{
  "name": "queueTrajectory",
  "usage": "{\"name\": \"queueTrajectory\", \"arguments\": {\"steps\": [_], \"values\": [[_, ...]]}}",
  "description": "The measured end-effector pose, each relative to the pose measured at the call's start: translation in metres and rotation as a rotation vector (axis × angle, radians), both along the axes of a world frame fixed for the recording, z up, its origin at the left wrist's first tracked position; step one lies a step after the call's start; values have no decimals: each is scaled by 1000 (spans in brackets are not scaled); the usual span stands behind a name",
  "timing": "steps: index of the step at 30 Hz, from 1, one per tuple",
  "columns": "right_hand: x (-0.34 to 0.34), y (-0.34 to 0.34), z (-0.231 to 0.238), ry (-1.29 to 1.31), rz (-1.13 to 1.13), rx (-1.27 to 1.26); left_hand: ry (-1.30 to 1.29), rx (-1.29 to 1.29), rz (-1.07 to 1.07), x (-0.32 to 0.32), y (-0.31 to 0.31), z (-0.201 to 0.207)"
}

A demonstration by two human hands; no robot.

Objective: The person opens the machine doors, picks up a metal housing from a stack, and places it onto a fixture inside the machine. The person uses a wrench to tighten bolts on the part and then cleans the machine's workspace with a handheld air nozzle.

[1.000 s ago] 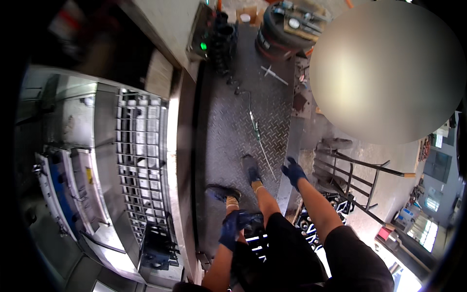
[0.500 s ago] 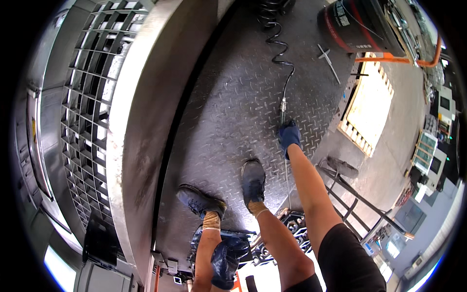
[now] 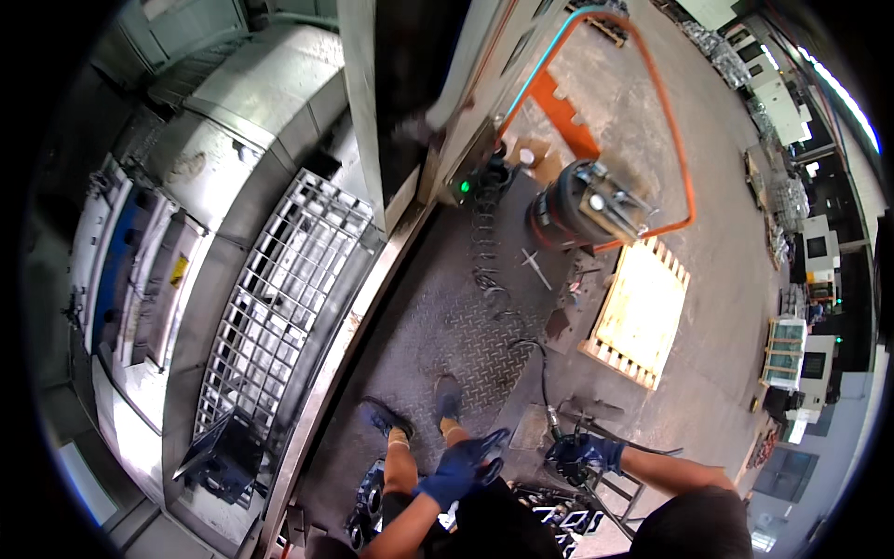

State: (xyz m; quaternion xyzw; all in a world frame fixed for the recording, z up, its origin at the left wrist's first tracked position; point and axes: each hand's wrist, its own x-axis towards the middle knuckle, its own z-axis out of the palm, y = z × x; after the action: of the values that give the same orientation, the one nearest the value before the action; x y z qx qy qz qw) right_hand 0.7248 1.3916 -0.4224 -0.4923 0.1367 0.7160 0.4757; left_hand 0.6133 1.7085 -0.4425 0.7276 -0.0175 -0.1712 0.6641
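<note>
My right hand [image 3: 596, 454], in a dark blue glove, grips an air blow gun [image 3: 556, 425] at the right of my body. A black coiled air hose [image 3: 543, 377] joins its top, and a thin tube runs out below the fist. The glove hides most of the gun's body. In front of my waist, my left hand [image 3: 458, 470], gloved in the same blue, holds nothing and has its fingers stretched apart. Dark metal parts with openings [image 3: 563, 515] lie low beside my legs, partly covered by my body.
I stand on a dark tread-plate platform [image 3: 410, 317]. To the left, a machine bay holds a metal grid [image 3: 279, 298] and a black box-like part [image 3: 223, 456]. A black bucket [image 3: 568, 210], an orange rail [image 3: 684, 158], a wooden pallet [image 3: 638, 312] and a cross-shaped tool [image 3: 535, 267] are ahead right.
My view has tipped up and shows more ahead. The right hand has come up from near the floor with the air blow gun. My left hand has moved forward, fingers spread.
</note>
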Motion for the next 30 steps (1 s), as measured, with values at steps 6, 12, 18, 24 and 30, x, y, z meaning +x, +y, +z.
{"name": "queueTrajectory", "arguments": {"steps": [6, 12, 18, 24, 30], "values": [[33, 31, 143, -129, -101, -104, -718, 257, -89, 49, -38, 180], [96, 164, 192, -703, -162, 216, -939, 487, 77, 107, -29, 244], [38, 262, 182, -312, -371, 237, -425, -284, 633, 77, 48, 215], [-25, 313, 278, -1108, 508, 427, -302, -1120, 895, -38, 171, 292], [-106, 367, 361, -2140, 793, 552, -458, -1298, 917, -154, 219, 352]]}}
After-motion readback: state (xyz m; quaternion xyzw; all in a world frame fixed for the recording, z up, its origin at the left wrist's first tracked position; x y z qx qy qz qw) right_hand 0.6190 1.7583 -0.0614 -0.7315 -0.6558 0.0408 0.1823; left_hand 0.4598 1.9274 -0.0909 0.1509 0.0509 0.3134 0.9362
